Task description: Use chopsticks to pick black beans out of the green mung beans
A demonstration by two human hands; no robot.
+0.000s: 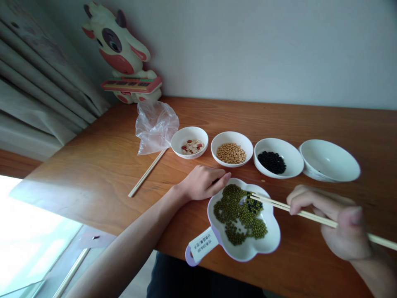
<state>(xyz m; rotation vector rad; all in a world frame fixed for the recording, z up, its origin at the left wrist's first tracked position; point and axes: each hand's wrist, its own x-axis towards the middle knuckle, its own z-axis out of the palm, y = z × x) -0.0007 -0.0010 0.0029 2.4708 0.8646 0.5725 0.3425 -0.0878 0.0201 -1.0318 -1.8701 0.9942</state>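
The right hand (338,225) grasps two pale, slender chopsticks (279,203), tips among small round green beans (228,209) and black beans (254,206) in the white, purple-edged, flower-shaped dish (272,241) at near centre, the left hand (202,182) curled by its far-left rim, grip unclear.

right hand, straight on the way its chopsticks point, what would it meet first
The right hand would likely meet the scalloped dish first, at its right rim, where the chopsticks cross; the hand's height is unclear, so it might pass above.
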